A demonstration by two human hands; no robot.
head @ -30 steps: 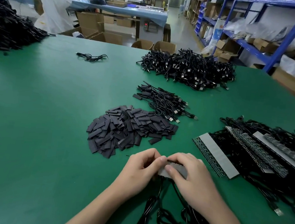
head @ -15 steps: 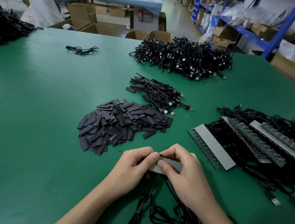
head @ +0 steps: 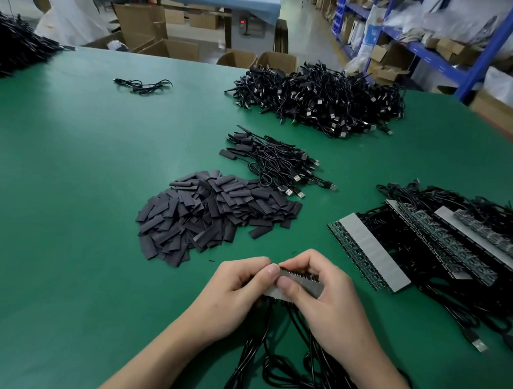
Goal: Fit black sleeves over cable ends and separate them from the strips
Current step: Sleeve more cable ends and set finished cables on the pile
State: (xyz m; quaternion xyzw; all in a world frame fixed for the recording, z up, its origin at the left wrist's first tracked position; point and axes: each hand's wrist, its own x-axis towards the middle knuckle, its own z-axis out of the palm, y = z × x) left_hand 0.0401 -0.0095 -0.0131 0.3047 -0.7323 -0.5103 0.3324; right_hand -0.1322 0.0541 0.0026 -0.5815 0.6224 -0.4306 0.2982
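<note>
Grey and thin, the strip [head: 303, 287] looks light and fairly stiff, likely to snap at its joints; left hand [head: 233, 298] and right hand [head: 326, 306] both pinch it side by side, thumbs on top, at six o'clock on the table [head: 61, 208]. Its limp cables [head: 280, 367] trail toward the person, and the soft flat sleeves [head: 213, 215] lie piled at eleven o'clock of the hands, best pinched by one end.

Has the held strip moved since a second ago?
No. Against the sleeve pile, the strip sits where it was, between left hand and right hand.
</note>
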